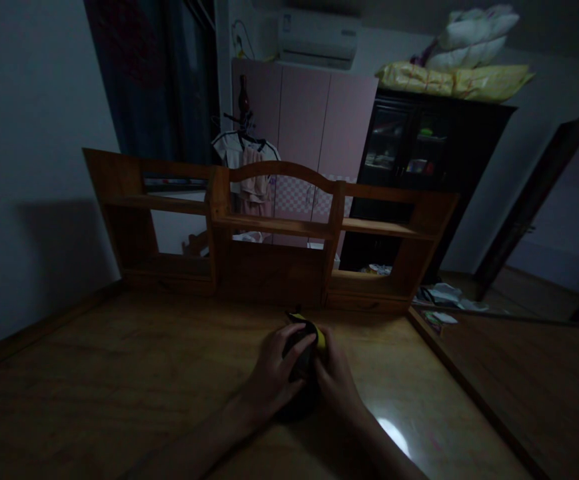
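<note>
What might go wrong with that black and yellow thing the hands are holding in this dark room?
1. The room is very dim, so the small black and yellow object is hard to see. The left hand and right hand, which are pressed around it, might fumble it.
2. It rests on the glossy wooden desk, so if it slips it may slide or scratch the surface.

**Open desktop to both sides, shelf unit blocking ahead**

Centred on the left hand [274, 373] and right hand [336, 380], closed together on a black-and-yellow object [311, 337]: bare desktop [144, 373] lies free from 8 to 10 o'clock and from 2 to 4 o'clock, out to the desk edge [449, 363]. At 12 o'clock the wooden shelf unit [269, 267] stands near. The wall [29, 200] closes off 9 o'clock, well apart.
</note>
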Demonstrator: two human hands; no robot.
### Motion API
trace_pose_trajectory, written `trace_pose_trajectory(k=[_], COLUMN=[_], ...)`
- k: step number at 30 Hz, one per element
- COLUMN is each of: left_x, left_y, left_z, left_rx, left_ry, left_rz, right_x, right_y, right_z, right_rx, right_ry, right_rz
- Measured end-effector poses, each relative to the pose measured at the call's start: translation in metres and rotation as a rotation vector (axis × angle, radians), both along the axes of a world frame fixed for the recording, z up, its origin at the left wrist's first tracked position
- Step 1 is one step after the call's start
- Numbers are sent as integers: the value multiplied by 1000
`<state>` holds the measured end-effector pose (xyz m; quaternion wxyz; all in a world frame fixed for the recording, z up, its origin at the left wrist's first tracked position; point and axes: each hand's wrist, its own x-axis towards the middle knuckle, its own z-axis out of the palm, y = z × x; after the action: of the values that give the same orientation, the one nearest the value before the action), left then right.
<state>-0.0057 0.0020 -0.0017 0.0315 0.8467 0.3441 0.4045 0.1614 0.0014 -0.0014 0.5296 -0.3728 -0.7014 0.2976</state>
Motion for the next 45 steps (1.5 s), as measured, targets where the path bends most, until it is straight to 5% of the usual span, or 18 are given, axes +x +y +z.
trace_pose_trajectory(k=[19, 26, 32, 45], left_x=[6, 7, 5, 6], left_y=[0, 0, -1, 1], left_z=[2, 0, 0, 10], left_rx=[-114, -23, -24, -380], left_ry=[-244, -370, -488, -662], left_rz=[25, 3, -10, 5], right_x=[1, 0, 1, 6], right_y=[8, 4, -2, 3], right_z=[4, 9, 21, 13], right_rx=[-433, -678, -684, -689], right_ry=[356, 533, 523, 444], right_rz=[215, 407, 466, 335])
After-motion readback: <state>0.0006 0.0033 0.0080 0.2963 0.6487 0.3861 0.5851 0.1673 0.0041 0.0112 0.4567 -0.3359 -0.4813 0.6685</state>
